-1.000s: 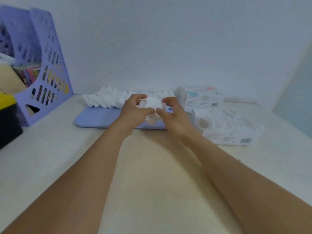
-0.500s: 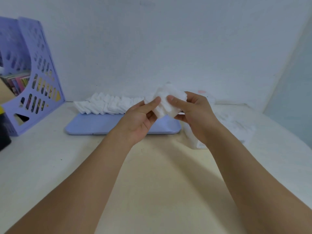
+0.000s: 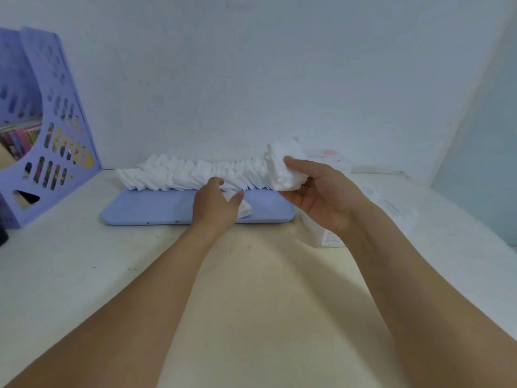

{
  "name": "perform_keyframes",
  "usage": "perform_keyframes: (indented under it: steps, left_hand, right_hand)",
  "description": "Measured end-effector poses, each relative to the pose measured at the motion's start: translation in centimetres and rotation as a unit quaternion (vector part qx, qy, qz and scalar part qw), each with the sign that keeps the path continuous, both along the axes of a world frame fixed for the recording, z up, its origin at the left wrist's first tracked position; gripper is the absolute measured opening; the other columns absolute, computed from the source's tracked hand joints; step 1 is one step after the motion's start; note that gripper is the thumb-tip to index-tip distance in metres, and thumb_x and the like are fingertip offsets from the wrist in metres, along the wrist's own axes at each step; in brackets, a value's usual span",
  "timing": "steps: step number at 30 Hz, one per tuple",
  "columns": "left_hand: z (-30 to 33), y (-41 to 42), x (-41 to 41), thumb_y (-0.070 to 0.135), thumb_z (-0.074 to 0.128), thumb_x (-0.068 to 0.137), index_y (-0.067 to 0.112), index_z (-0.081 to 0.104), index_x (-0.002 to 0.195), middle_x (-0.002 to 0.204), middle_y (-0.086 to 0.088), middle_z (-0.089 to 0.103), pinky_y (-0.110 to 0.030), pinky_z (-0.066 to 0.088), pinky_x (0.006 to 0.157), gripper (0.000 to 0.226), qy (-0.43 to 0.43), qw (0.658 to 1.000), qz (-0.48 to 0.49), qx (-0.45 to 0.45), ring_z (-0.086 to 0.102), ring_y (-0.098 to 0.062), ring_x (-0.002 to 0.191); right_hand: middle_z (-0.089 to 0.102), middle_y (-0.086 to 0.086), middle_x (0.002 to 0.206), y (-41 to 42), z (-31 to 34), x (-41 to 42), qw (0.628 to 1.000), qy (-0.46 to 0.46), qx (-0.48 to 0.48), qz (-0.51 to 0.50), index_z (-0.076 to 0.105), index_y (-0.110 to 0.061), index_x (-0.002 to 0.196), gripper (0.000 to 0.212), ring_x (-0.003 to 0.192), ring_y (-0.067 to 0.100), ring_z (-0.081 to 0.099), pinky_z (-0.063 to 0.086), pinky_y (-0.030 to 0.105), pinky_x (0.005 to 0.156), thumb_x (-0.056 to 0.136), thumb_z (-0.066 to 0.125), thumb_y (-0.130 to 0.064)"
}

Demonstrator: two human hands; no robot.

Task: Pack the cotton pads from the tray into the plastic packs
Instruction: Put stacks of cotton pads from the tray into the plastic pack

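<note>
Your right hand (image 3: 321, 197) grips a stack of cotton pads (image 3: 284, 166).
Your left hand (image 3: 216, 205), fingers loosely spread, reaches over the tray (image 3: 145, 205) toward a loose pad (image 3: 244, 209).

I see my right hand (image 3: 321, 197) gripping a stack of cotton pads (image 3: 284, 168) above the lilac tray (image 3: 156, 210). My left hand (image 3: 216, 204) reaches over a loose pad (image 3: 244, 209) lying on the tray, beside the long row of pads (image 3: 195, 175).

Bright, even light; soft blur, edges bowed by wide-angle
</note>
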State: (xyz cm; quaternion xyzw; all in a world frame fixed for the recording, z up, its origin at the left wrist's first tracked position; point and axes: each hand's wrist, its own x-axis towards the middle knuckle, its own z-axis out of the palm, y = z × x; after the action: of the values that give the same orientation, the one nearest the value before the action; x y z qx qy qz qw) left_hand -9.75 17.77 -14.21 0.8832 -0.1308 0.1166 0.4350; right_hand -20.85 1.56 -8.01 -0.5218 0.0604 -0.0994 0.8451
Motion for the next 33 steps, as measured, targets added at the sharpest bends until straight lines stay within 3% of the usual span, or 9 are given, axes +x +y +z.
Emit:
perform_keyframes:
  steps: [3, 5, 7, 12, 17, 21, 25, 28, 33]
  left_hand:
    - [2.1, -0.8, -2.3, 0.051, 0.05, 0.1, 0.007, 0.065, 0.122, 0.129, -0.012, 0.063, -0.026, 0.04, 0.098, 0.051, -0.053, 0.987, -0.021, -0.148, 0.057, -0.025, 0.122]
    - [4.4, -1.4, -4.0, 0.055, 0.051, 0.099, 0.01, 0.072, 0.105, 0.11, -0.013, 0.073, -0.039, 0.054, 0.096, 0.05, 0.064, 0.935, -0.134, -0.321, 0.068, -0.028, 0.107]
    - [5.3, -1.8, -5.4, 0.039, 0.056, 0.101, 0.012, 0.075, 0.098, 0.099, -0.01, 0.077, -0.039, 0.061, 0.085, 0.032, 0.153, 0.875, -0.24, -0.393, 0.073, -0.027, 0.096]
    - [4.7, -1.6, -6.0, 0.004, 0.051, 0.103, 0.009, 0.074, 0.102, 0.11, -0.017, 0.073, -0.026, 0.059, 0.08, 0.024, 0.139, 0.879, -0.273, -0.366, 0.072, -0.022, 0.103]
    - [4.6, -1.5, -5.9, 0.001, 0.048, 0.103, 0.011, 0.072, 0.105, 0.105, -0.012, 0.076, -0.027, 0.06, 0.078, 0.026, 0.171, 0.885, -0.269, -0.339, 0.074, -0.023, 0.099]
    - [4.7, -1.5, -6.1, 0.005, 0.048, 0.104, 0.009, 0.071, 0.108, 0.11, -0.014, 0.075, -0.029, 0.061, 0.075, 0.024, 0.22, 0.871, -0.259, -0.356, 0.075, -0.024, 0.098]
    - [4.7, -1.7, -6.3, 0.025, 0.05, 0.105, 0.005, 0.066, 0.12, 0.115, -0.014, 0.074, -0.04, 0.062, 0.084, 0.03, 0.315, 0.798, -0.287, -0.425, 0.073, -0.027, 0.105]
    - [4.3, -1.9, -6.5, 0.018, 0.051, 0.105, 0.0, 0.059, 0.131, 0.125, -0.018, 0.069, -0.04, 0.06, 0.09, 0.033, 0.36, 0.751, -0.321, -0.451, 0.07, -0.029, 0.112]
    - [3.9, -1.9, -5.9, 0.006, 0.051, 0.103, 0.0, 0.061, 0.129, 0.125, -0.015, 0.07, -0.034, 0.058, 0.095, 0.029, 0.319, 0.789, -0.331, -0.407, 0.068, -0.026, 0.116]
  right_hand:
    - [0.07, 0.006, 0.099, -0.2, -0.1, 0.1, 1.0, 0.001, -0.03, -0.002, 0.072, -0.008, 0.1, 0.013, 0.087, 0.017, 0.064, 0.054, 0.023, 0.074, 0.089, 0.075, -0.015]
    - [0.071, 0.006, 0.096, -0.3, -0.1, 0.1, 0.999, -0.014, -0.042, 0.005, 0.072, -0.008, 0.101, 0.014, 0.083, 0.015, 0.065, 0.054, 0.022, 0.07, 0.09, 0.073, -0.017]
    - [0.073, 0.009, 0.099, -0.4, -0.1, 0.1, 0.997, -0.037, -0.061, 0.002, 0.07, -0.005, 0.109, 0.02, 0.084, 0.016, 0.069, 0.056, 0.022, 0.072, 0.093, 0.07, -0.016]
    - [0.076, 0.012, 0.106, -0.8, -0.3, 0.2, 0.963, -0.069, -0.249, -0.073, 0.064, -0.017, 0.126, 0.034, 0.094, 0.027, 0.075, 0.062, 0.037, 0.083, 0.093, 0.07, -0.009]
    - [0.068, 0.002, 0.11, -1.1, -0.3, 0.4, 0.901, -0.116, -0.399, -0.121, 0.069, -0.021, 0.117, 0.036, 0.09, 0.019, 0.069, 0.059, 0.026, 0.071, 0.086, 0.075, -0.003]
    - [0.073, 0.012, 0.104, -2.2, -0.4, 0.3, 0.907, -0.106, -0.394, -0.106, 0.072, -0.015, 0.103, 0.022, 0.084, 0.022, 0.07, 0.057, 0.028, 0.069, 0.084, 0.078, -0.004]
    - [0.074, 0.009, 0.097, -2.0, -0.7, 0.4, 0.915, -0.119, -0.363, -0.129, 0.072, -0.009, 0.101, 0.02, 0.078, 0.015, 0.071, 0.056, 0.025, 0.064, 0.083, 0.079, -0.003]
    - [0.073, 0.007, 0.103, -1.7, -0.9, 0.5, 0.917, -0.109, -0.361, -0.128, 0.071, -0.01, 0.11, 0.033, 0.078, 0.013, 0.072, 0.059, 0.026, 0.067, 0.08, 0.082, -0.003]
    - [0.073, 0.008, 0.106, -1.9, -1.0, 0.4, 0.925, -0.084, -0.36, -0.089, 0.073, -0.012, 0.11, 0.027, 0.087, 0.021, 0.073, 0.061, 0.029, 0.071, 0.084, 0.08, -0.007]
